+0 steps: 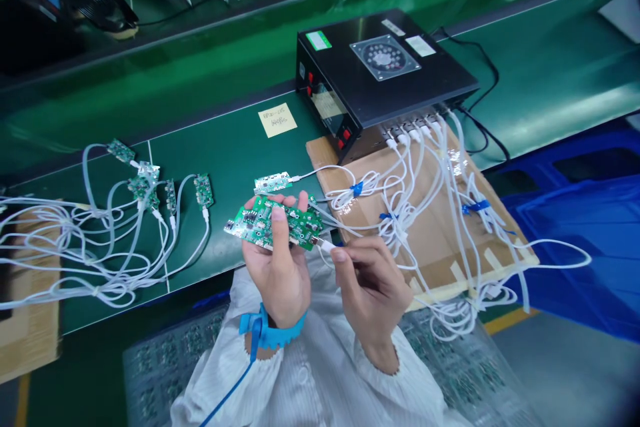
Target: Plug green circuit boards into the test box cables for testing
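At the desk's near edge, your left hand clasps circuit boards, your right hand pinches plug, needing straight alignment.

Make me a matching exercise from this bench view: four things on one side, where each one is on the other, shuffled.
Things
1. wrist strap
2. yellow note
3. white plug
4. fan grille

Places
A. pinched between thumb and finger of the right hand
B. on top of the black box
C. lying on the green bench
D. around the wrist of the left hand

Right pairs: 1-D, 2-C, 3-A, 4-B
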`<state>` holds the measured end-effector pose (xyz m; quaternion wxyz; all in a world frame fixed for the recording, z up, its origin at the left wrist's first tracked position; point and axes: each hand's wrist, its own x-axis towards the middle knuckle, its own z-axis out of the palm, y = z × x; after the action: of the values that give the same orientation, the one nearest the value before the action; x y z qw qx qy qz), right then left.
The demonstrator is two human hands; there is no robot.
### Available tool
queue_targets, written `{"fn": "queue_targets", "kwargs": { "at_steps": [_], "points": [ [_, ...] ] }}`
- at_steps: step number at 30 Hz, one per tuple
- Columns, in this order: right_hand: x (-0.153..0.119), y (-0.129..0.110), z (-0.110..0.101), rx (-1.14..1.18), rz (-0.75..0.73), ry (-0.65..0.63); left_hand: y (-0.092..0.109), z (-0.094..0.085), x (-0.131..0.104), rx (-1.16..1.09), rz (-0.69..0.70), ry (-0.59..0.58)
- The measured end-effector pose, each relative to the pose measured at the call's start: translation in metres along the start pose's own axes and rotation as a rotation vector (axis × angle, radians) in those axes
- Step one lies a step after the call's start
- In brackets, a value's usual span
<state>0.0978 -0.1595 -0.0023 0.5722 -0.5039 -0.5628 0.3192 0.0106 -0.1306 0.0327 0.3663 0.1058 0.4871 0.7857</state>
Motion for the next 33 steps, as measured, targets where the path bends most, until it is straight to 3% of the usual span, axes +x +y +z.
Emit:
{"fn": "queue_targets", "kwargs": {
  "at_steps": [16,25,29,33],
  "points": [
    [0.006,-0.005,0.001,0.173,0.256,-0.175,-0.017,-0.005,0.003,0.033,0.073,-0.025],
    [0.005,-0.001,-0.004,0.187,0.268,-0.074,-0.013,-0.008,0.009,0.040,0.041,-0.142],
    [0.005,0.003,-0.007,0.153,0.248,-0.037,-0.012,-0.019,0.015,0.224,0.036,-0.178],
    [0.006,0.005,-0.009,0.179,0.215,0.031,-0.003,-0.035,0.021,0.329,-0.067,-0.260]
  ]
}}
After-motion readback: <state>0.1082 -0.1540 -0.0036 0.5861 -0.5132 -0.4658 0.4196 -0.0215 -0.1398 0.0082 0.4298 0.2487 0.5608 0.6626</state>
